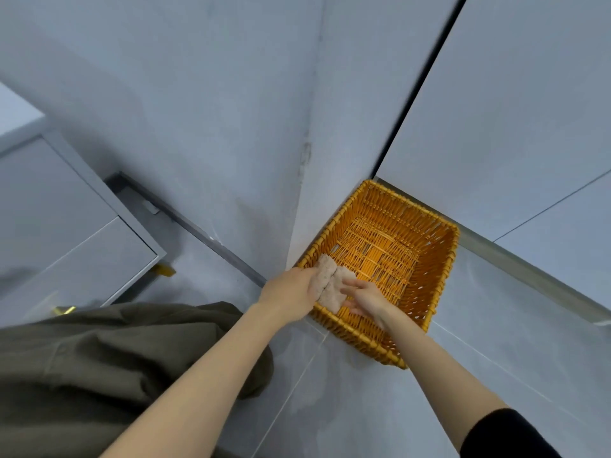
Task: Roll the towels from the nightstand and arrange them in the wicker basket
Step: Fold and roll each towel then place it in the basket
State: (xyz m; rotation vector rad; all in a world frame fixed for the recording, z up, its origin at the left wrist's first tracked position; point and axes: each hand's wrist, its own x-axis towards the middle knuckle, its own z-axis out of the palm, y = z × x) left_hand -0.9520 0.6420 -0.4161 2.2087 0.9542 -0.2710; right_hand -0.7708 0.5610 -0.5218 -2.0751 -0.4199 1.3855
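Towels (pixel 330 285) at basket (pixel 433 276) corner (wall (pixel 248 143) adjacent)

No legible text, labels or nos. anywhere.

Corner-bound basket, reachable from above and from its near and right sides.

The wicker basket (pixel 453 259) stands on the floor (pixel 496 342), its left rim close against the wall (pixel 307 193) and its far rim close against the cabinet front (pixel 496 127), which shuts off both sides. Its near-left corner is taken up by the left towel roll (pixel 323 276), gripped by the left hand (pixel 291 292), and the right towel roll (pixel 336 294), touched by the right hand (pixel 367 300) with straight fingers. The rest of the woven bottom lies bare. The nightstand (pixel 66 226) stands well apart.
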